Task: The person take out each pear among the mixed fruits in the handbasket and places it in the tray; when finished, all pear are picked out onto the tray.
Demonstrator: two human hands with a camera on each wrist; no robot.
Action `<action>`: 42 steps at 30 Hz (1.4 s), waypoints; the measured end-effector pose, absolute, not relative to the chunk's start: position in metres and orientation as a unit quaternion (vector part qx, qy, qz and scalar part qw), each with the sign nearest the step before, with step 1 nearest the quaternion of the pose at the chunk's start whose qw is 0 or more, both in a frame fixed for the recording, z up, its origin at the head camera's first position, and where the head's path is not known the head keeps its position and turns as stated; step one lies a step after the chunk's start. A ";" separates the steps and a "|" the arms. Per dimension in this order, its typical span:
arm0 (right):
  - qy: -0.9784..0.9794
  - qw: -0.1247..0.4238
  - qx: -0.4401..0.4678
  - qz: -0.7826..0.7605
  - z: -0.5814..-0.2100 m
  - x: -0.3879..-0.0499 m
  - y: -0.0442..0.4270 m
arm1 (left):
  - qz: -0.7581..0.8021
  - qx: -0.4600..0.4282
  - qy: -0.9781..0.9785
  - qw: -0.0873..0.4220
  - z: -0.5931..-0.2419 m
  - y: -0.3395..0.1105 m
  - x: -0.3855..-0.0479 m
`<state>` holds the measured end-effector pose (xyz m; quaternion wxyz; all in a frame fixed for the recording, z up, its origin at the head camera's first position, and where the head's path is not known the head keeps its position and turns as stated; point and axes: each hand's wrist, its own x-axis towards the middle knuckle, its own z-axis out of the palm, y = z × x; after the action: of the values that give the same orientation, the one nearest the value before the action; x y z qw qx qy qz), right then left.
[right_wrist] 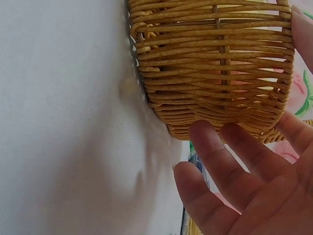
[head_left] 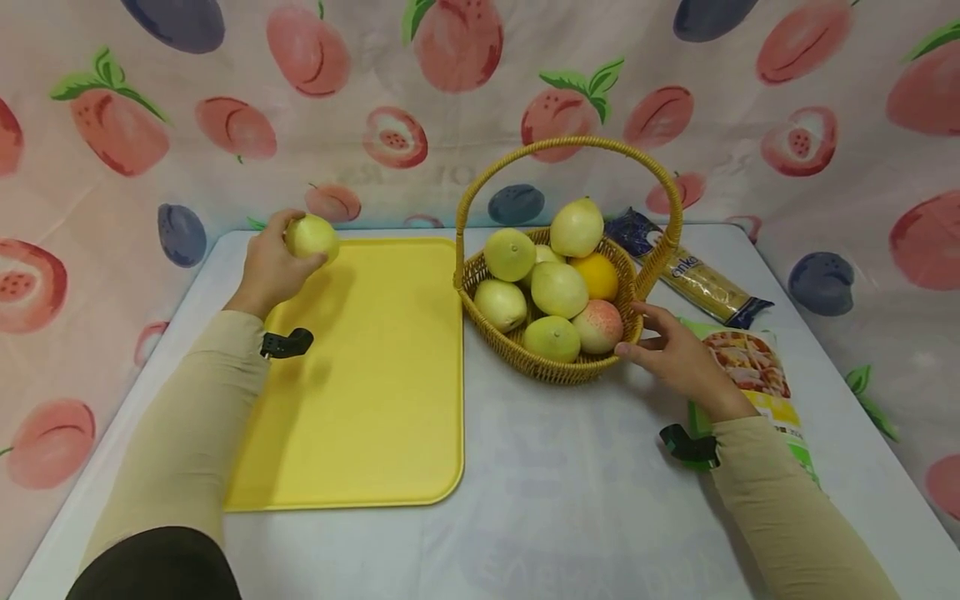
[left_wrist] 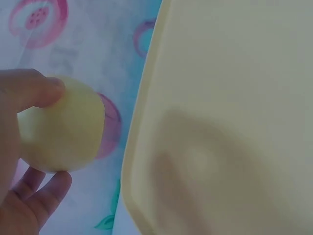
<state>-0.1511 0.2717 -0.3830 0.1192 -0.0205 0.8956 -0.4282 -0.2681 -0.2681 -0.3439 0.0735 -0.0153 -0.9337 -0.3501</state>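
At twelve o'clock from my right hand point(head_left: 682, 362), I read the letters "anko" on the navy-and-gold packet point(head_left: 693, 279). Print on the green bag point(head_left: 750, 362), at three, is too small for me; faint letters on the white tablecloth point(head_left: 555, 500), at seven, are illegible.

1. A blue-and-gold packet point(head_left: 705, 281) is lying slantwise at the far right of the worktop point(head_left: 555, 492).
2. A green, picture-printed bag point(head_left: 753, 367) is lying just nearer, on the right.
3. A fruit-patterned cloth point(head_left: 247, 71) is hanging along the far side.
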 end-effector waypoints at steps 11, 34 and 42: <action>0.899 0.122 -0.019 -0.420 -0.380 -0.152 0.270 | -0.367 0.013 -0.927 0.072 -0.362 -0.278 -0.284; 0.893 0.130 0.000 -0.431 -0.381 -0.152 0.271 | -0.385 0.055 -0.919 0.065 -0.393 -0.275 -0.317; 0.895 0.128 0.004 -0.428 -0.382 -0.150 0.269 | -0.380 0.077 -0.918 0.078 -0.396 -0.273 -0.320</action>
<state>-0.1501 0.2693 -0.3817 0.1278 0.0037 0.8946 -0.4282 -0.3196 -0.2728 -0.3957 0.0784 0.0774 -0.9184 -0.3801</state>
